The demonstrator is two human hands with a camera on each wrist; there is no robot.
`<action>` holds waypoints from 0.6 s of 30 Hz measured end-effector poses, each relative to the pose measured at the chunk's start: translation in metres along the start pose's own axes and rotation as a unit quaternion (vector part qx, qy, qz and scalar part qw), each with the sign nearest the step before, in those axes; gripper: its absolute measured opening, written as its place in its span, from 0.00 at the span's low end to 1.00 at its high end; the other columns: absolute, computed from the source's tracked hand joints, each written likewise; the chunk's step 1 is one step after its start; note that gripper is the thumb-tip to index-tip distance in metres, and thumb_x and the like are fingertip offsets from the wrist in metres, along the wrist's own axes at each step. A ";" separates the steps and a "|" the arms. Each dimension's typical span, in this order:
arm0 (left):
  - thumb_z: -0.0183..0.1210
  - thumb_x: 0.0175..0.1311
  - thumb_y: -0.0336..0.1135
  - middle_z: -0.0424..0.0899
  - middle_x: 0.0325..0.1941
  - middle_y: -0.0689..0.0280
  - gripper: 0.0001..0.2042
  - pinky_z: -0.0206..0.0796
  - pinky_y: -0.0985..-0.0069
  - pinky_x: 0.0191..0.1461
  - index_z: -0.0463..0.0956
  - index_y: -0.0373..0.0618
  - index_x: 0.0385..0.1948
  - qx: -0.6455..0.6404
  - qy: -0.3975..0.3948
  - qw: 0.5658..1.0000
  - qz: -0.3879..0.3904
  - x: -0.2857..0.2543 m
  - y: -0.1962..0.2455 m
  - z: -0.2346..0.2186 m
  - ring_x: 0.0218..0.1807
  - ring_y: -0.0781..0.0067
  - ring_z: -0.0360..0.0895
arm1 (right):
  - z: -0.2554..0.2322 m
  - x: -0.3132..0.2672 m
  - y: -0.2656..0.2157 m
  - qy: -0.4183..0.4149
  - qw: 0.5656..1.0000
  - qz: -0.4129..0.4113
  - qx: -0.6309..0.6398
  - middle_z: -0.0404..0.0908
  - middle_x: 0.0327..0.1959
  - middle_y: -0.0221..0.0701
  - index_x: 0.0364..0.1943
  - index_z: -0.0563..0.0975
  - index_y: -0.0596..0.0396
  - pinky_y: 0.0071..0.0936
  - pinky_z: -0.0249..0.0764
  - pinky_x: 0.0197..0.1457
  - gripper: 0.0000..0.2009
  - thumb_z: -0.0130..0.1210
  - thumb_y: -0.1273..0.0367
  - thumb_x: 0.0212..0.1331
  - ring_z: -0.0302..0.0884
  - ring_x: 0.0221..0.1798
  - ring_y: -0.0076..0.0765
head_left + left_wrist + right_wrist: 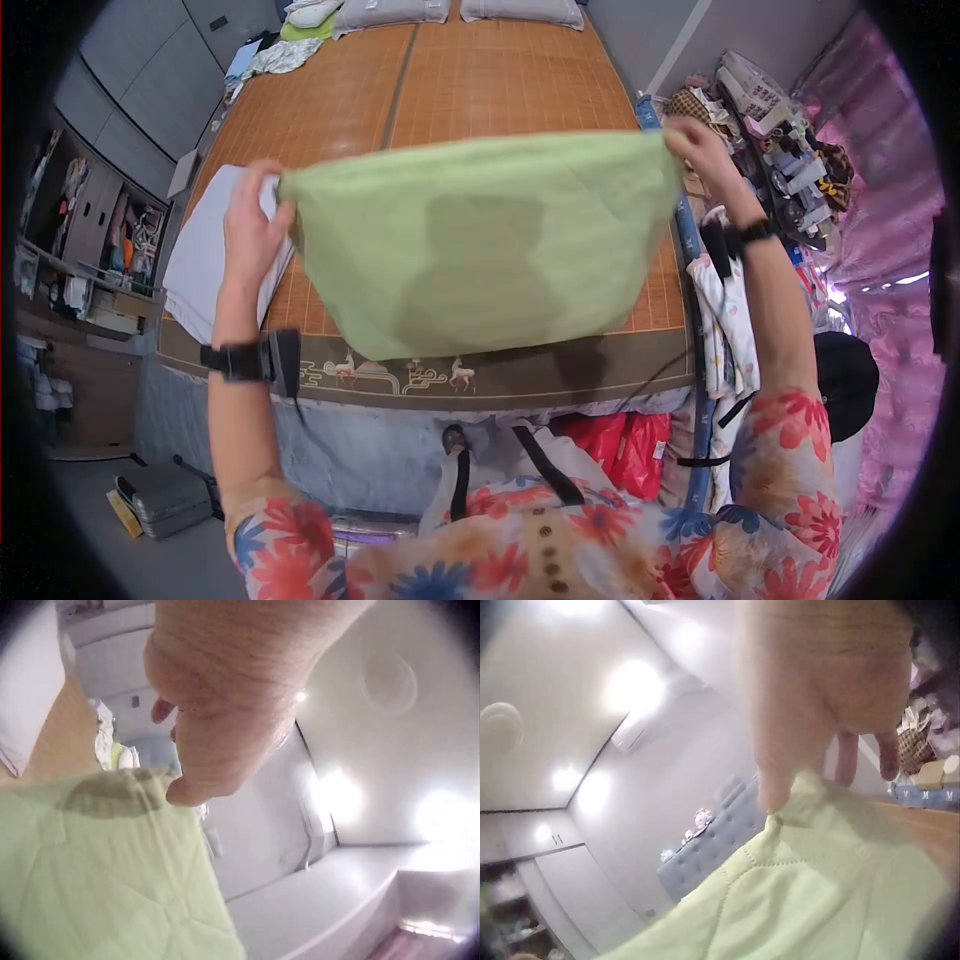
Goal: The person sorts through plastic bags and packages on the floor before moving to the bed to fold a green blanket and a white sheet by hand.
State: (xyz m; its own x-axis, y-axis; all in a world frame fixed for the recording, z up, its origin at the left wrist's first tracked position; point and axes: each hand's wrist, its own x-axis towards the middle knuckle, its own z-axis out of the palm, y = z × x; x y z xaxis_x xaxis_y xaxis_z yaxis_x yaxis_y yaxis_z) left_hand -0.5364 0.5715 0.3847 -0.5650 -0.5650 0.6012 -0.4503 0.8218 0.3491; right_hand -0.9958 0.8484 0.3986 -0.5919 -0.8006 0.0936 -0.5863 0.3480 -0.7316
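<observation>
A light green cloth (pixel 600 230) is stretched out in the air over the near part of the bed, its lower part sagging and a dark shadow across its middle. My left hand (pixel 252 225) pinches one upper corner; in the left wrist view the thumb side of that hand (pixel 225 742) is at the cloth's edge. The opposite upper corner is held by my right hand (pixel 705 160). Close up in the right wrist view, its thumb (pixel 774 787) presses on the corner beside a stitched seam, with other fingers partly hidden behind the cloth.
A brown woven mat (pixel 300 110) covers the bed, with pillows (pixel 390 12) at the far end. Folded white cloth (pixel 205 260) lies at the left edge. Patterned fabric (pixel 725 320) hangs at the right, near a cluttered table (pixel 800 180). A grey suitcase (pixel 170 500) stands on the floor.
</observation>
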 end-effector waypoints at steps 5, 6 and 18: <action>0.59 0.46 0.31 0.64 0.57 0.50 0.31 0.54 0.69 0.60 0.59 0.37 0.55 -0.022 -0.141 0.971 -0.193 -0.040 -0.031 0.085 0.59 0.55 0.61 | 0.054 0.045 0.071 -0.085 0.996 0.020 0.020 0.62 0.57 0.45 0.57 0.58 0.63 0.31 0.60 0.59 0.34 0.55 0.56 0.52 0.60 0.60 0.41; 0.60 0.46 0.34 0.63 0.57 0.47 0.31 0.53 0.67 0.61 0.59 0.34 0.54 -0.023 -0.193 0.959 -0.205 -0.071 -0.036 0.103 0.59 0.53 0.60 | 0.072 0.026 0.096 -0.102 0.993 0.038 0.048 0.59 0.59 0.47 0.58 0.56 0.64 0.32 0.57 0.62 0.35 0.55 0.56 0.52 0.57 0.62 0.42; 0.59 0.49 0.53 0.68 0.53 0.54 0.40 0.65 0.66 0.41 0.51 0.40 0.60 -0.280 -0.142 0.684 -0.659 -0.220 -0.062 0.195 0.51 0.65 0.68 | 0.228 -0.196 0.206 -0.275 0.657 0.559 0.424 0.49 0.64 0.39 0.62 0.49 0.47 0.52 0.65 0.50 0.38 0.52 0.48 0.51 0.53 0.62 0.48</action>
State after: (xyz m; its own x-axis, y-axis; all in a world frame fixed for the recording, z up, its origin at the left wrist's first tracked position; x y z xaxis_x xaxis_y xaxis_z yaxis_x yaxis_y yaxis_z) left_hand -0.5190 0.6307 0.0907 -0.0715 -0.7680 -0.6364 -0.4074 -0.5599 0.7215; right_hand -0.8742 0.9656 0.0754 0.0352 -0.4111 -0.9109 0.7024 0.6586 -0.2701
